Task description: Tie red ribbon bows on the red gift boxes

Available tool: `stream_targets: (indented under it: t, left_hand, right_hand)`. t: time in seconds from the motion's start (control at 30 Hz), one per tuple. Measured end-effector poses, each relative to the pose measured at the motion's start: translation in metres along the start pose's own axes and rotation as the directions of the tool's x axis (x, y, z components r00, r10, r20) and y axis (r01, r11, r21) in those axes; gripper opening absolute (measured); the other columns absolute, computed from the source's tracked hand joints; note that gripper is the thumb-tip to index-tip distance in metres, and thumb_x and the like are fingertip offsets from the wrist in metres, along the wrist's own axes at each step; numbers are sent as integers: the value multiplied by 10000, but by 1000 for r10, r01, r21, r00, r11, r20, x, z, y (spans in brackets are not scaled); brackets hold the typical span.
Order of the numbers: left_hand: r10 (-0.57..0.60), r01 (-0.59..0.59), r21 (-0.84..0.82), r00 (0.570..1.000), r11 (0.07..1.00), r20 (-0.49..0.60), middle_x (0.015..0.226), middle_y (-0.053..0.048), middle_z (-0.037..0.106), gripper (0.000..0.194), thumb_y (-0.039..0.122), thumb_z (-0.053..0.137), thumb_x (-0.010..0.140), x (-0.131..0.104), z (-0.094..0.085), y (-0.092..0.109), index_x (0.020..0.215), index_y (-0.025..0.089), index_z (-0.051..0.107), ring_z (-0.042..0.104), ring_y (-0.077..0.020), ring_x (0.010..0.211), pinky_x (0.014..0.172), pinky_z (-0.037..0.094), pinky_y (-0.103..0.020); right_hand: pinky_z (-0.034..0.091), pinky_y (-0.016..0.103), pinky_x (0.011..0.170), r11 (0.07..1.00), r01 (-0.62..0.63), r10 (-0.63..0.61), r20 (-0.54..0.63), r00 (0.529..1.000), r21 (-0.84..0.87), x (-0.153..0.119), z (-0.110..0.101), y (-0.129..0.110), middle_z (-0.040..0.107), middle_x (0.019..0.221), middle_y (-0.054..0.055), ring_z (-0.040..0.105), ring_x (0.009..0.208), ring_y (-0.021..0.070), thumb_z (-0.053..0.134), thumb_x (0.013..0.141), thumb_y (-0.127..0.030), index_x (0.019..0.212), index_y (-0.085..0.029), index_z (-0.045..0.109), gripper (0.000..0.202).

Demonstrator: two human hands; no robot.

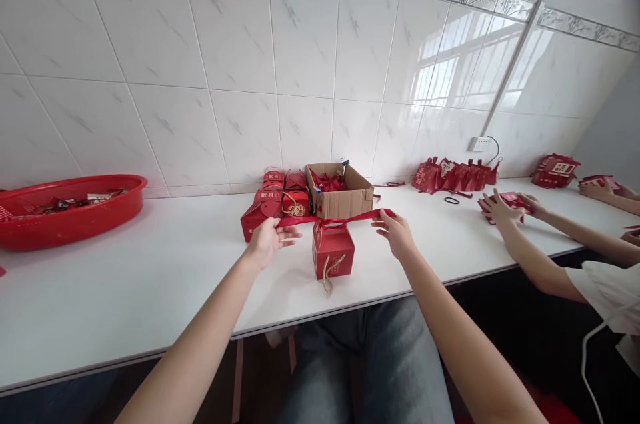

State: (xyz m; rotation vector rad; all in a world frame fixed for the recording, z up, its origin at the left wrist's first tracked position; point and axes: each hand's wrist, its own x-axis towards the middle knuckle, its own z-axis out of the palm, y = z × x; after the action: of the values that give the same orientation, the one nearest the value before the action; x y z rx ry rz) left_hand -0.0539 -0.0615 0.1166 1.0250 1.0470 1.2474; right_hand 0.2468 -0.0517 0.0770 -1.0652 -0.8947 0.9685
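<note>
1. We've got a small red cardboard gift box [333, 249] with a gold cord handle standing upright on the white bench [150, 277], close to the near edge and right between our two hands.
2. A long red satin ribbon [334, 219] runs flat across the top of that box, stretched out level from the 9 o'clock side to the 3 o'clock side.
3. Our left hand [267, 241] pinches the ribbon's left end, thumb and fingers closed on it, just at 9 o'clock of the box.
4. Our right hand [397, 232] grips the other end at 3 o'clock, fingers curled over the ribbon.
5. At 12 o'clock of the box, just behind it, sits an open brown cardboard carton [345, 196] with red stuff inside; we can't tell exactly what it holds.
6. A cluster of finished red gift boxes [275, 201] stands touching the carton's left side, around 11 o'clock.
7. Way out at 9 o'clock there's a red plastic basket [70, 211] with small bits in it.
8. Off at 2 o'clock, a stack of flat red box blanks [455, 176] leans by the wall, with a black hair tie [451, 200] in front of it.
9. Another person's hands [505, 207] handle a red box piece further along the bench at 3 o'clock.
</note>
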Motion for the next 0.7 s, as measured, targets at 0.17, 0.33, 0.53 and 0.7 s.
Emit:
stream_targets:
  t: [0.17, 0.33, 0.53, 0.7]
  left_hand:
    - [24, -23, 34, 999, 999, -40, 685, -26, 598, 190, 336, 550, 765, 11, -3, -21, 719, 159, 496, 660, -180, 670, 632, 495, -283]
    - [49, -46, 189, 999, 981, -11, 677, -25, 598, 257, 375, 685, 669, 16, -19, -36, 666, 157, 549, 629, -178, 705, 647, 474, -272]
    - [79, -85, 386, 996, 919, 31, 554, 4, 552, 211, 284, 613, 670, 27, -35, -42, 522, 172, 514, 535, -139, 595, 611, 420, -254]
    - [51, -83, 491, 996, 867, 78, 415, 41, 418, 289, 253, 620, 631, 36, -54, -44, 427, 185, 426, 352, -103, 450, 490, 281, -236]
  right_hand:
    - [475, 287, 665, 999, -40, 38, -65, 997, -27, -2, -11, 12, 678, 848, 62, 638, 788, 198, 697, 641, -503, 750, -204, 622, 327]
    - [452, 278, 638, 990, -90, 85, -58, 995, -105, -8, -23, 28, 667, 800, 66, 620, 763, 191, 723, 625, -493, 731, -181, 642, 339]
    - [420, 249, 549, 984, -126, 121, -44, 992, -124, -15, -30, 58, 648, 728, 65, 602, 711, 181, 739, 621, -486, 732, -159, 673, 352]
    - [390, 238, 454, 993, -112, 109, -61, 992, -42, -16, -39, 74, 615, 676, 42, 587, 660, 175, 766, 597, -461, 721, -157, 658, 346]
